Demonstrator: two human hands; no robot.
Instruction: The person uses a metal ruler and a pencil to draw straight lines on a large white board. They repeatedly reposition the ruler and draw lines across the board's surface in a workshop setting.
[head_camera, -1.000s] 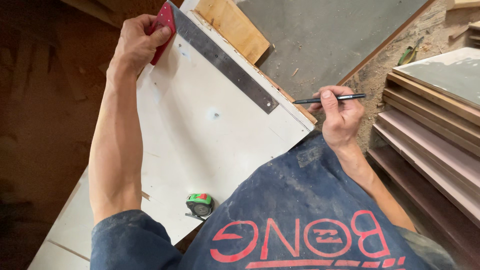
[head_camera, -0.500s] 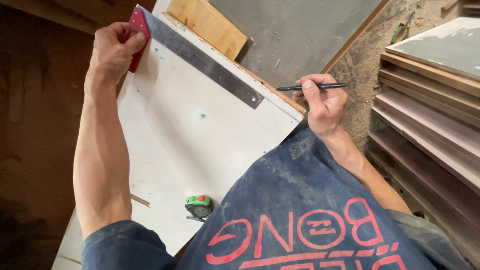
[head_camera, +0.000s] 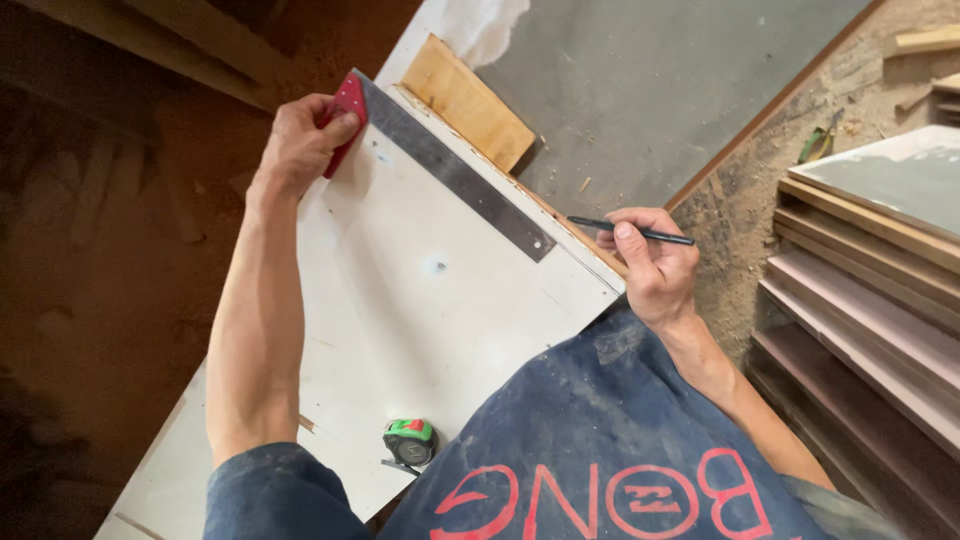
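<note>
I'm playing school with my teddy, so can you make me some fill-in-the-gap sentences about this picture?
1. The left hand grips the ____ handle of the metal square.
2. The right hand holds a thin black ____.
3. The square's steel blade lies flat on the ____ board.
4. The small tape measure near the person's shirt is black and ____.

Missing words: red; pencil; white; green
</note>
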